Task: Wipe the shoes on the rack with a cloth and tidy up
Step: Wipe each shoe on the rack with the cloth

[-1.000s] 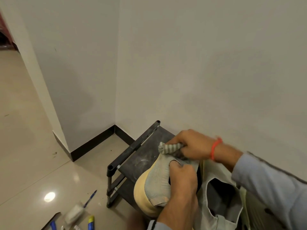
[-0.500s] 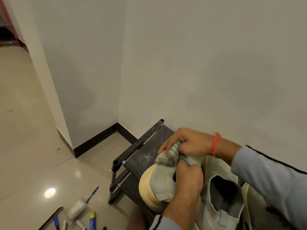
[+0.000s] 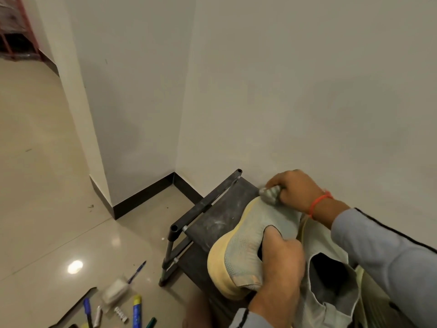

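Note:
A grey knit shoe with a yellow sole (image 3: 246, 247) is held over the dark shoe rack (image 3: 212, 223). My left hand (image 3: 281, 261) grips it at the opening, thumb over the upper. My right hand (image 3: 295, 188), with a red band at the wrist, clutches a bunched grey striped cloth (image 3: 269, 195) against the far end of the shoe. A second grey shoe (image 3: 331, 280) lies just right of the first, its dark opening facing up.
The rack stands in a corner against a white wall with a black skirting board (image 3: 151, 192). Pens, markers (image 3: 136, 311) and a small white object (image 3: 114, 291) lie scattered on the glossy tiled floor at lower left.
My right hand with the cloth has slid away along the shoe toward its far end. The shoe has tilted so more of its side and sole shows.

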